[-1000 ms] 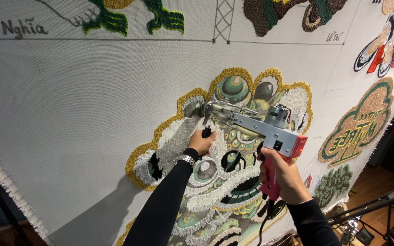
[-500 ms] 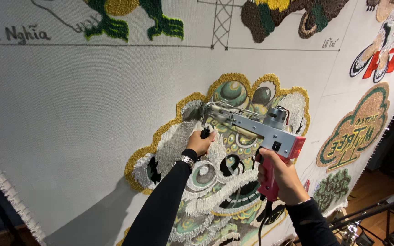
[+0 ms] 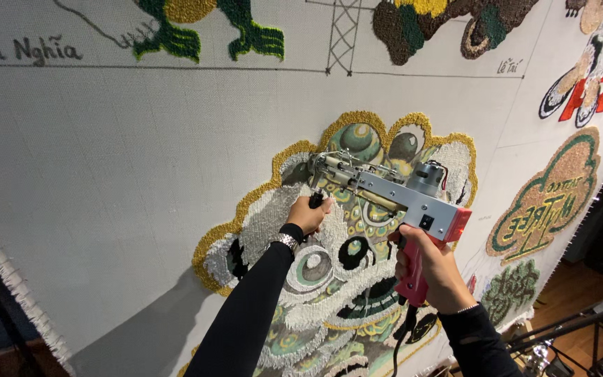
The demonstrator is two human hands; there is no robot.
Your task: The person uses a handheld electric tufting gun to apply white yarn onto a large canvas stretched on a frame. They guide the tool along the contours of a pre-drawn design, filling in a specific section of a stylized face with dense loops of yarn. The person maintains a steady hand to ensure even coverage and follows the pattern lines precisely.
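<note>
**A:** So what was going on at that big white woven cloth (image 3: 127, 174) stretched upright like a wall?

**B:** The person had a grey metal tufting gun with a pink handle (image 3: 392, 195) up against it, nose end pressed into the fabric right at the upper left part of a tufted lion-dance head in cream, green and gold yarn (image 3: 329, 279). Gun was tilted, nose higher than the handle.

**A:** Both hands on it?

**B:** Yep. Left hand (image 3: 308, 215) was clenched around the small black front grip just under the nose, silver watch (image 3: 286, 241) at the wrist, black sleeve. Right hand (image 3: 433, 269) was wrapped tight around the pink rear handle, lower and to the right, with a black cord (image 3: 399, 342) hanging down from the bottom of it.

**A:** Anything else on the cloth?

**B:** Loads. A green and yellow tufted figure (image 3: 204, 28) along the top edge, a brown, green and yellow one (image 3: 448, 24) further right, a red and white one (image 3: 591, 66) in the top right corner, and a tan oval patch with green lettering (image 3: 546, 202) just right of the gun. Thin pen outlines ran across the bare fabric between them.
</note>
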